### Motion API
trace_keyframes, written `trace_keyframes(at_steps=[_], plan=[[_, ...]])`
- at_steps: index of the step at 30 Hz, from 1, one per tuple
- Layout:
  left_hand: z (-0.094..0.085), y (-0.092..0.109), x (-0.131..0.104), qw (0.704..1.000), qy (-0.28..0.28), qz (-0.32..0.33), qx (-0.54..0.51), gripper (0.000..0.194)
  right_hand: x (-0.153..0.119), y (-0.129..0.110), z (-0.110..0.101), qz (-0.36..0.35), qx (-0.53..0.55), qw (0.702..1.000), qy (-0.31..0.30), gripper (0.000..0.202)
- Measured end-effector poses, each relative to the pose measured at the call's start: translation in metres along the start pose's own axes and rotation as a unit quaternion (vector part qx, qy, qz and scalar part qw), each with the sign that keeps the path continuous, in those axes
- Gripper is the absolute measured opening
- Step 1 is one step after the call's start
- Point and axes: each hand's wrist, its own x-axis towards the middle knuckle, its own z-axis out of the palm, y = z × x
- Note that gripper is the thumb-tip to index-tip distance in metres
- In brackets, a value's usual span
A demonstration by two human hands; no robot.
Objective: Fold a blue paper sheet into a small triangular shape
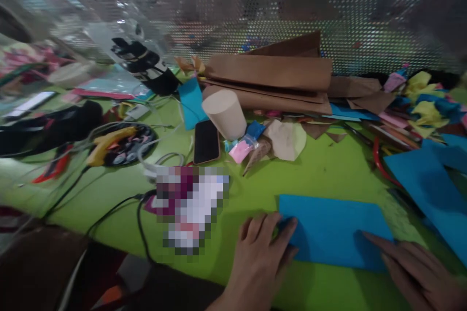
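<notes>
A folded-looking piece of blue paper (328,231) lies flat on the green table in front of me. My left hand (257,252) rests at its left end, index finger and thumb reaching onto the paper and the other fingers spread on the table beside it. Against the right end of the paper is my right hand (419,269), its index finger stretched across the blue surface. Neither hand lifts the sheet. The undersides of both hands are hidden.
Blue sheets (426,184) lie to the right near paper scraps (426,102). Folded brown paper (270,73) runs along the back. A paper roll (226,114), a dark phone (206,142), a yellow glue gun (109,143) with cables, and orange-handled scissors (56,165) sit farther left.
</notes>
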Motion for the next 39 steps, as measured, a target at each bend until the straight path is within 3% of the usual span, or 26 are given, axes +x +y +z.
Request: trace_keyframes(at_steps=[7,16,23,28,34,39], plan=[[0.001,-0.008,-0.001,0.999,0.0,0.032,0.043,0.04,0.01,-0.025,-0.015,0.026,-0.007,1.0,-0.011,0.036],[0.005,-0.021,-0.002,0.99,0.006,0.084,0.109,0.041,0.009,-0.032,-0.014,0.07,0.007,0.997,-0.032,0.037],[0.007,-0.026,-0.002,0.989,0.011,0.098,0.11,0.043,0.011,-0.034,-0.013,0.066,0.012,0.998,-0.018,0.038],[0.007,-0.022,0.0,0.986,-0.002,0.1,0.136,0.049,0.008,-0.032,-0.011,0.062,0.014,0.998,-0.013,0.04],[0.006,-0.012,0.0,0.989,-0.022,0.051,0.133,0.049,0.008,-0.032,-0.011,0.068,0.004,0.998,-0.019,0.042],[0.003,-0.007,0.005,0.99,-0.015,0.077,0.115,0.043,0.007,-0.032,-0.01,0.061,-0.013,0.998,-0.006,0.042]])
